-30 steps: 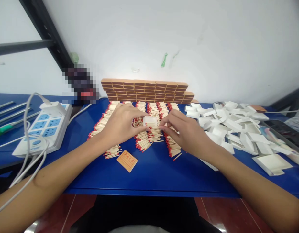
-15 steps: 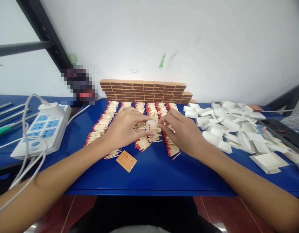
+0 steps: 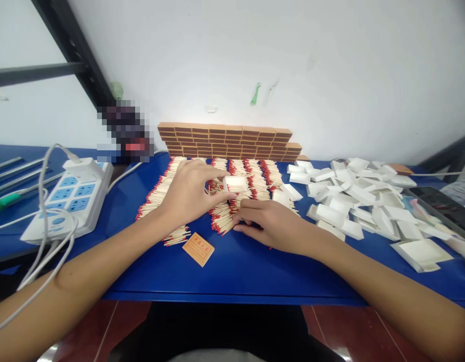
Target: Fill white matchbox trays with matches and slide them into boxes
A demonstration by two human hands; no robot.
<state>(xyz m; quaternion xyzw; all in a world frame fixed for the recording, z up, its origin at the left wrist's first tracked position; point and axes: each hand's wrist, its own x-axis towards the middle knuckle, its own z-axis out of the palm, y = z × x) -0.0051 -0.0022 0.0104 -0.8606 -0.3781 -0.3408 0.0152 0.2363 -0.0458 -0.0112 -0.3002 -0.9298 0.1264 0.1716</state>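
My left hand (image 3: pixel 189 191) holds a small white inner matchbox tray (image 3: pixel 235 183) between thumb and fingers, lifted a little over the rows of red-tipped matches (image 3: pixel 251 181) spread on the blue table (image 3: pixel 236 266). My right hand (image 3: pixel 268 221) rests low on the near end of the matches, its fingers curled and pinched on some of them. An orange matchbox sleeve (image 3: pixel 198 249) lies flat just in front of my left wrist.
A wall of stacked brown matchboxes (image 3: pixel 228 141) stands at the back. A heap of white empty trays (image 3: pixel 361 196) covers the right side, with a dark phone (image 3: pixel 440 203) beyond. A white power strip (image 3: pixel 70 196) with cables lies at left.
My right hand left the white tray and dropped toward me onto the near matches. My left hand kept the tray and stayed about where it was.
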